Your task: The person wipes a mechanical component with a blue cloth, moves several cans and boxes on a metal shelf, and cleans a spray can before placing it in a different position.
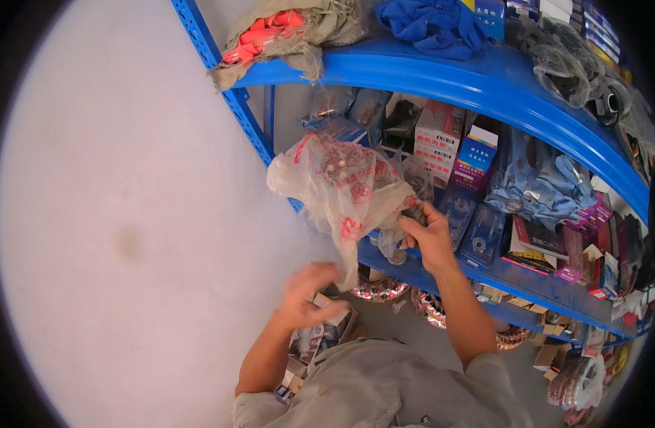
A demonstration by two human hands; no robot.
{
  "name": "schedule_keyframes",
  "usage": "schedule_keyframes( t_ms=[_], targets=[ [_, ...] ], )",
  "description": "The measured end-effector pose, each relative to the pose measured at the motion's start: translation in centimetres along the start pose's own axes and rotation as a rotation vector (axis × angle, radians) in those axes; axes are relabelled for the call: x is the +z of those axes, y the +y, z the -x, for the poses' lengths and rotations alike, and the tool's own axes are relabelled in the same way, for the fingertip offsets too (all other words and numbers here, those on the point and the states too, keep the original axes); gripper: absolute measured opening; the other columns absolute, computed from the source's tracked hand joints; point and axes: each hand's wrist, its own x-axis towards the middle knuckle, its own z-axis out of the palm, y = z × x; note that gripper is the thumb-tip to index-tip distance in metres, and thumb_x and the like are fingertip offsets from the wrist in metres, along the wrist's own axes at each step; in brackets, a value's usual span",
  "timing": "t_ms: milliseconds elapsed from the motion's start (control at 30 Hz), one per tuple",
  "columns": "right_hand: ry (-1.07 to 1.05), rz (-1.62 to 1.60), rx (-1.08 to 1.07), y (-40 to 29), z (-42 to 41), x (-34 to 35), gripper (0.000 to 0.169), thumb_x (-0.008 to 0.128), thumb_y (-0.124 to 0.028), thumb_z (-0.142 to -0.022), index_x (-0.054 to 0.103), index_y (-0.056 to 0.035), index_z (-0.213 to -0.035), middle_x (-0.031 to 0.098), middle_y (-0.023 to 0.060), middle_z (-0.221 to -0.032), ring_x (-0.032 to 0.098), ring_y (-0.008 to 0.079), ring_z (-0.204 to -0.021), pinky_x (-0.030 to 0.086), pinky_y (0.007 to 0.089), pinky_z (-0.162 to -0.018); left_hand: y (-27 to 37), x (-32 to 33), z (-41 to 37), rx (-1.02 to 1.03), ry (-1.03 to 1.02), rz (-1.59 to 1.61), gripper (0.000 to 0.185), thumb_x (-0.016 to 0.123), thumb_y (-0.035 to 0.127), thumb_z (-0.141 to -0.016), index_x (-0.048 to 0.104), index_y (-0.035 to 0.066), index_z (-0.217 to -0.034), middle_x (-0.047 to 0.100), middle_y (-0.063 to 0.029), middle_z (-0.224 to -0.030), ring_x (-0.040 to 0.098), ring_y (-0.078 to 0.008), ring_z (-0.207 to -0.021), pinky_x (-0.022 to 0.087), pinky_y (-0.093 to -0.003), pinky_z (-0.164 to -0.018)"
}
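A thin white plastic bag (354, 176) with red print hangs crumpled in front of the shelf, bulging with contents I cannot make out. Pinched between the fingers and thumb of my right hand (430, 235) is its right edge, where something dark and greyish shows by the fingertips. My left hand (311, 297) is blurred and lower down, fingers apart and nothing in it. It is close to the bag's dangling lower corner; whether they touch I cannot tell.
The blue metal shelf (413, 69) holds a burlap sack (333, 24), blue cloth (432, 24), stacked boxes (437, 139), blue boxes (482, 235) and a blue plastic bag (541, 176). A white wall (135, 160) is at left. Open cartons (327, 326) and wrapped rings (381, 289) sit below.
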Motion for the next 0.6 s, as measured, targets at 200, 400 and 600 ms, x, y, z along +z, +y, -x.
schedule_keyframes(
  t_ms=[200,400,600],
  targets=[
    [-0.076,0.121,-0.106,-0.8,1.0,1.8,0.023,0.080,-0.009,-0.083,0.066,-0.0040,-0.101,0.065,-0.0015,-0.080,0.058,0.0056,-0.066,0.048,0.0242,-0.059,-8.1,-2.3,-0.2,-0.335,0.640,0.666,0.080,0.066,0.044,-0.096,0.031,0.001,-0.154,0.049,-0.0167,-0.146,0.051,-0.0326,-0.133,0.047,-0.0488,-0.106],
    [-0.028,0.344,-0.334,1.4,1.9,4.3,0.033,0.086,-0.008,-0.076,0.061,-0.0036,-0.098,0.068,0.0015,-0.087,0.060,0.0074,-0.080,0.049,0.0263,-0.069,-7.5,2.9,-1.0,-0.521,0.298,1.029,0.072,0.071,0.048,-0.093,0.050,0.005,-0.146,0.058,-0.0149,-0.140,0.058,-0.0302,-0.125,0.048,-0.0400,-0.103],
    [0.093,0.613,-0.632,2.5,2.8,5.8,0.039,0.088,-0.009,-0.072,0.058,-0.0036,-0.096,0.063,0.0091,-0.085,0.062,0.0215,-0.077,0.050,0.0325,-0.068,-0.3,5.4,-7.2,-0.174,0.390,-0.058,0.032,0.066,0.016,-0.095,0.065,0.001,-0.123,0.068,-0.0080,-0.113,0.065,-0.0247,-0.104,0.052,-0.0362,-0.091]
  ],
)
